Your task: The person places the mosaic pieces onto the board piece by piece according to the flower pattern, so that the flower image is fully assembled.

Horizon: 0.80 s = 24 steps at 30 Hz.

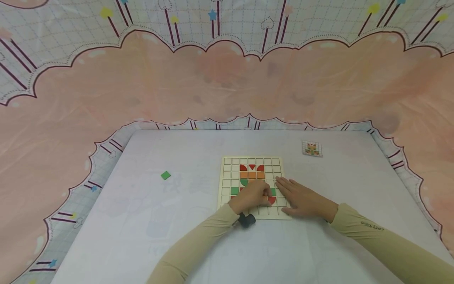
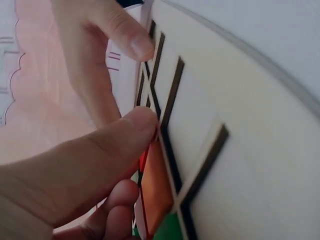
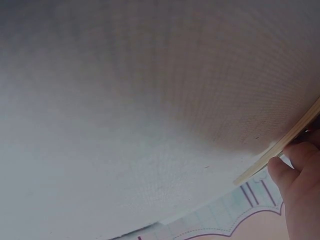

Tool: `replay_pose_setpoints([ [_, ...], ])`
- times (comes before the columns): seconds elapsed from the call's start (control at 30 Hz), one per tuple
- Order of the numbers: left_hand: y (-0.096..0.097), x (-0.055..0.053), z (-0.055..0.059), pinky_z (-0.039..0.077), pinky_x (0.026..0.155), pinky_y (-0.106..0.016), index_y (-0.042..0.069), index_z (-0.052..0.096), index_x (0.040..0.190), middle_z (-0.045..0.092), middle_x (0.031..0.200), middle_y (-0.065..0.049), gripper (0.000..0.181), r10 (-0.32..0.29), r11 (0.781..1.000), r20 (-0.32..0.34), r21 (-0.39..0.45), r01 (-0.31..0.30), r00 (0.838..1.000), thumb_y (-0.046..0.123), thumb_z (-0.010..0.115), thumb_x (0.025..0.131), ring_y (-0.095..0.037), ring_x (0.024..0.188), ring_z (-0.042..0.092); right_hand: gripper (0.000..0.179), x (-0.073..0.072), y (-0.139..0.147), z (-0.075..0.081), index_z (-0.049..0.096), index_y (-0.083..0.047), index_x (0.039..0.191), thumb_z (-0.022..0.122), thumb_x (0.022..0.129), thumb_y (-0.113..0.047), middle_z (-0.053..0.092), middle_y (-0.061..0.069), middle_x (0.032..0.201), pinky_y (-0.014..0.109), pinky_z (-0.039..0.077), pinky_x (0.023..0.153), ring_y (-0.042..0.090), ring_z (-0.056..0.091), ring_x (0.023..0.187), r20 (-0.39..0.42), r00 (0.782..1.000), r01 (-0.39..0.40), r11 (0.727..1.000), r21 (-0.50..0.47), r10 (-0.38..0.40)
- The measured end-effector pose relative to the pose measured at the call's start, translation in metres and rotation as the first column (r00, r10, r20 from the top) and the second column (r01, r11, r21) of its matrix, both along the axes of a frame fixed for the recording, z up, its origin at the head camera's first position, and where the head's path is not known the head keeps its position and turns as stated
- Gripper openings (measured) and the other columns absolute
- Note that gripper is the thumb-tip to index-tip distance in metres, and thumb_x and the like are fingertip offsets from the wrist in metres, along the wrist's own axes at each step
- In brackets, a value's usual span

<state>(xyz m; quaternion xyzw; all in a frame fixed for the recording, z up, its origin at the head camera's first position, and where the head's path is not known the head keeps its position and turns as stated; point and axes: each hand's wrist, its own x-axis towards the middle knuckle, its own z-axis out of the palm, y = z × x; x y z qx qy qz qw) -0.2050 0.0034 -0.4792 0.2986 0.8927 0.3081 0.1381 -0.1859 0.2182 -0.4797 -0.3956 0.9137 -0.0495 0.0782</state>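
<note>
A square wooden grid board (image 1: 276, 166) lies on the table, with red, orange and green tiles set in its cells. Over its lower half is my left hand (image 1: 250, 195), fingers curled and thumb tip at a red tile with a rounded side (image 1: 272, 200), which it pinches. Close up in the left wrist view, the thumb meets the red tile (image 2: 143, 157) beside an orange tile (image 2: 156, 185) and a green tile (image 2: 170, 227). My right hand (image 1: 301, 197) rests with straight fingers on the board's right edge. The left hand covers several middle cells.
A loose green square tile (image 1: 165, 175) lies left of the board. Toward the back right is a small pattern card (image 1: 312, 148) showing a coloured figure on a grid. The white tabletop (image 1: 191, 244) has a patterned cloth (image 1: 227, 86) behind it.
</note>
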Motion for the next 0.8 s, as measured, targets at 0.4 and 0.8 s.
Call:
replay_pose_setpoints([
  [0.4,-0.03,-0.017,0.004,0.048,0.078,-0.016,0.017,0.072,0.094,0.068,0.092,0.007,0.023,-0.02,0.994,0.183,0.113,-0.001,0.983,0.024,0.08,0.074,-0.002,0.083,0.058,0.077,0.001,-0.001,0.003,0.027,0.005,0.144,0.055,0.091,-0.042,0.024,0.021,0.153,0.048,0.027,0.112,0.034,0.026,0.141,0.006,1.0,0.001,1.0,-0.017,-0.001],
  [0.8,-0.106,-0.037,0.025,0.049,0.091,-0.032,0.003,0.068,0.107,0.068,0.106,-0.012,0.032,-0.035,0.964,0.149,0.265,-0.006,0.988,0.015,0.076,0.078,-0.026,0.098,0.061,0.078,0.001,-0.003,0.002,0.026,0.003,0.146,0.052,0.091,-0.046,0.023,0.019,0.154,0.047,0.024,0.115,0.033,0.023,0.143,0.021,1.0,0.02,0.999,0.033,-0.02],
])
